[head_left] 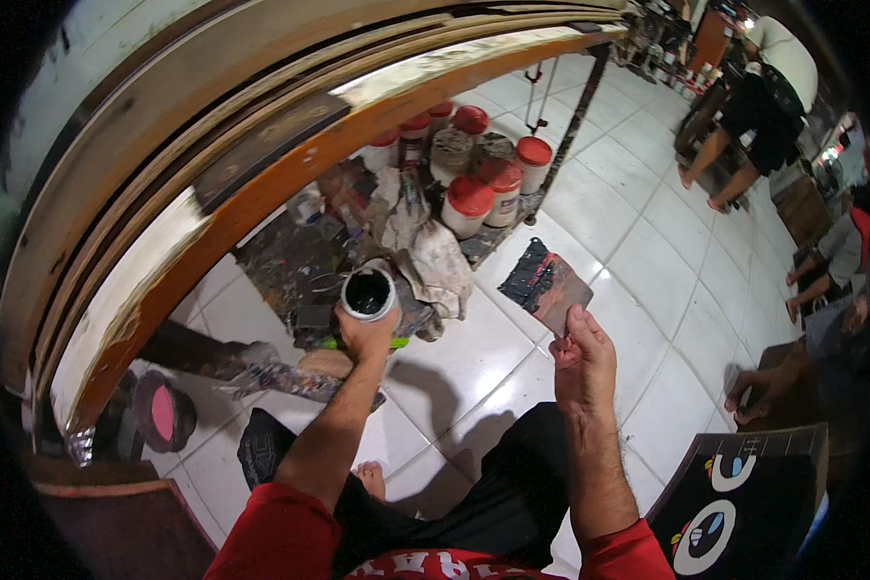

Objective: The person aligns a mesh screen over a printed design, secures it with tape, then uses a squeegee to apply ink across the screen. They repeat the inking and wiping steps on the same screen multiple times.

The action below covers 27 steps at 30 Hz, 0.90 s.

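Observation:
My left hand (365, 332) is closed round a white jar (367, 315) with black paint (368, 287) inside. That jar is over a stained low shelf under the table. Out to the right, my right hand (586, 358) pinches the lower corner of a flat rectangular scraper (563, 300). Thick black paint coats the scraper's far left part, with reddish smears across its middle. Scraper and jar are well apart. Behind the jar lies a crumpled, paint-stained rag (435, 259).
Several red-lidded jars (470, 197) crowd the shelf below the orange-edged table (290, 172). A dark bowl of pink paint (164, 416) stands on the tiled floor at left. A black printed panel (744, 503) is at lower right. A person (778, 68) bends over at the far right, others nearby.

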{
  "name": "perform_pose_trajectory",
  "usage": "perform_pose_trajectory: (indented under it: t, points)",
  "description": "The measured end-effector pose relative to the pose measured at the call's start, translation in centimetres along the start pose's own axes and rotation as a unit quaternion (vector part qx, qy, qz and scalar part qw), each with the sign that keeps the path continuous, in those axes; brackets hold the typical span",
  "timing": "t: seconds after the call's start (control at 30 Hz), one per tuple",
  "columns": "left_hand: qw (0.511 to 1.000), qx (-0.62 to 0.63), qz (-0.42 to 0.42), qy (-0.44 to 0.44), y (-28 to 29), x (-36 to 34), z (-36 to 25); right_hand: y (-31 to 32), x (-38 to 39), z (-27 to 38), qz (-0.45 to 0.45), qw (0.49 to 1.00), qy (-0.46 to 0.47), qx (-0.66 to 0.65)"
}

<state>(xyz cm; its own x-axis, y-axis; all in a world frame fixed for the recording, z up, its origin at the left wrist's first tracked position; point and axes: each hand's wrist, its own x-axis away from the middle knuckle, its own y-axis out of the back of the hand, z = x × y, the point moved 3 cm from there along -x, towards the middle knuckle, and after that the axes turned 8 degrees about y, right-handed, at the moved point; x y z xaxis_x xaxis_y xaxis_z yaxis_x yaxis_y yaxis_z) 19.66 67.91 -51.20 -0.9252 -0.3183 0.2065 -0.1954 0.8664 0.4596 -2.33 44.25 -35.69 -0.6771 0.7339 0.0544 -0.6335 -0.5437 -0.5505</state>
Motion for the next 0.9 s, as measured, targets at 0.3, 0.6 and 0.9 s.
perform_pose_trajectory:
  t: [0.3,0.6,0.9]
  points:
    - [0.994,0.087,0.009,0.068,-2.9,-1.0,2.2,-0.7,1.0,0.4,0.002,0.999,-0.033,-0.011]
    - [0.967,0.188,0.112,0.134,-1.7,5.8,0.7,-1.4,1.3,1.2,0.01,0.984,-0.043,-0.171]
    - [0.899,0.14,0.376,-0.178,14.0,24.1,-11.2,-8.4,-0.9,12.0,0.125,0.96,0.126,-0.218]
